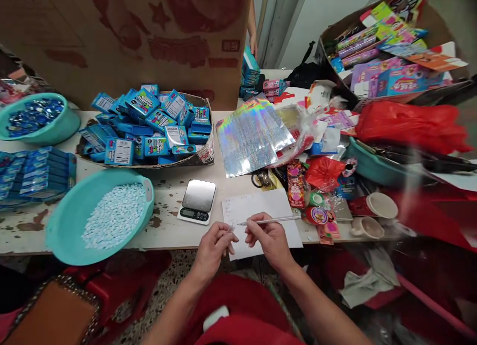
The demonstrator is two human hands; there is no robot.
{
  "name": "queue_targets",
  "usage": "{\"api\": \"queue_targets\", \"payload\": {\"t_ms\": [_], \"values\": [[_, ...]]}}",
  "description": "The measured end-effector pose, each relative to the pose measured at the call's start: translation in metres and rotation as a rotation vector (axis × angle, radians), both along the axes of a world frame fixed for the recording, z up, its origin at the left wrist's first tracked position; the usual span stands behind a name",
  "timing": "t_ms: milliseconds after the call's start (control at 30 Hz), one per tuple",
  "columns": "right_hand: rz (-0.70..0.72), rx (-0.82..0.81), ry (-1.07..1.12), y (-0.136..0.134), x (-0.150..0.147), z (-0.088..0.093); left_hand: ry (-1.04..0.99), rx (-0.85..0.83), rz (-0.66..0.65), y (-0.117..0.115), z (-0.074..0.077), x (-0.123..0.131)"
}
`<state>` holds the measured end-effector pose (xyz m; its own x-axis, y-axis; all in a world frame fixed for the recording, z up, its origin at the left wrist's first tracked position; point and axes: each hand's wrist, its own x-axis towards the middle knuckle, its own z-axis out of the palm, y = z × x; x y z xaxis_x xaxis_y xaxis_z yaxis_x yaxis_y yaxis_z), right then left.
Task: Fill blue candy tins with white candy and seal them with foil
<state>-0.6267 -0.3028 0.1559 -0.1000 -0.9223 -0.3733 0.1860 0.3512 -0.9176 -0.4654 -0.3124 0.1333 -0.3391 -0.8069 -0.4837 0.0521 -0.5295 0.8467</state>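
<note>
My right hand [266, 234] is closed around a clear-barrelled pen [278, 219], its tip pointing left toward my other hand. My left hand [215, 244] pinches a small clear piece [231, 229] that looks like a pen cap, close to the pen's tip but apart from it. Beneath both hands lies a white sheet of paper [266, 201] with faint writing at its upper left. A small digital kitchen scale [199, 193] stands left of the paper, with nothing on its metal plate.
Left are a turquoise basin [59, 221] of pale candies, a cardboard tray [208, 156] of blue boxes and a bowl [55, 131] of shiny wrapped pieces. Holographic sheets [249, 141] lie behind the paper. Cups [367, 228] and packets crowd the right. Another person's hand [253, 44] shows behind the large carton [122, 47].
</note>
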Motion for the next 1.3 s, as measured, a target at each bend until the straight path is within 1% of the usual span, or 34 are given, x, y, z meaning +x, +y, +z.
{"api": "queue_targets", "payload": {"t_ms": [67, 167, 300, 400, 500, 633, 733, 867, 933, 1000, 1033, 1067, 1100, 1133, 1167, 1200, 1233, 1267, 1300], "values": [[-0.014, 0.007, 0.010, 0.003, 0.002, 0.002, -0.060, -0.006, -0.024, -0.001, 0.006, 0.004], [-0.007, 0.026, 0.014, 0.006, 0.003, 0.001, -0.096, 0.004, -0.026, -0.003, 0.008, 0.008], [0.006, 0.040, -0.004, 0.009, 0.006, -0.006, -0.087, -0.018, -0.051, -0.004, 0.004, 0.009], [0.018, 0.052, -0.011, 0.010, 0.009, -0.012, -0.112, -0.076, -0.098, -0.005, 0.001, 0.009], [0.048, 0.090, -0.010, 0.012, 0.012, -0.019, -0.155, -0.112, -0.155, -0.008, 0.001, 0.010], [0.058, 0.181, -0.043, 0.025, 0.017, -0.028, -0.169, -0.102, -0.256, -0.005, 0.002, 0.016], [0.016, 0.237, -0.066, 0.040, 0.021, -0.036, -0.158, -0.079, -0.317, 0.002, -0.004, 0.015], [-0.055, 0.309, -0.068, 0.053, 0.016, -0.049, -0.147, -0.012, -0.340, 0.013, -0.020, -0.002], [-0.041, 0.351, -0.052, 0.057, 0.007, -0.054, -0.137, 0.004, -0.354, 0.017, -0.030, -0.011], [-0.020, 0.364, -0.022, 0.062, -0.008, -0.058, -0.136, -0.036, -0.368, 0.023, -0.044, -0.015], [-0.029, 0.355, -0.001, 0.066, -0.018, -0.060, -0.176, -0.063, -0.360, 0.027, -0.053, -0.013], [-0.060, 0.336, 0.030, 0.072, -0.030, -0.062, -0.251, -0.071, -0.338, 0.032, -0.063, -0.009], [-0.106, 0.316, 0.068, 0.078, -0.043, -0.064, -0.352, -0.040, -0.294, 0.038, -0.073, -0.005], [-0.163, 0.301, 0.109, 0.086, -0.057, -0.068, -0.454, 0.041, -0.231, 0.044, -0.085, 0.000], [-0.223, 0.297, 0.142, 0.094, -0.072, -0.072, -0.523, 0.161, -0.157, 0.051, -0.095, 0.003], [-0.277, 0.300, 0.170, 0.102, -0.086, -0.076, -0.528, 0.302, -0.077, 0.057, -0.105, 0.003], [-0.319, 0.308, 0.195, 0.108, -0.098, -0.082, -0.471, 0.449, -0.001, 0.063, -0.113, 0.001], [-0.343, 0.318, 0.223, 0.113, -0.109, -0.087, -0.371, 0.586, 0.065, 0.068, -0.120, -0.004], [-0.344, 0.324, 0.255, 0.116, -0.117, -0.092, -0.247, 0.684, 0.125, 0.072, -0.125, -0.012]]}}
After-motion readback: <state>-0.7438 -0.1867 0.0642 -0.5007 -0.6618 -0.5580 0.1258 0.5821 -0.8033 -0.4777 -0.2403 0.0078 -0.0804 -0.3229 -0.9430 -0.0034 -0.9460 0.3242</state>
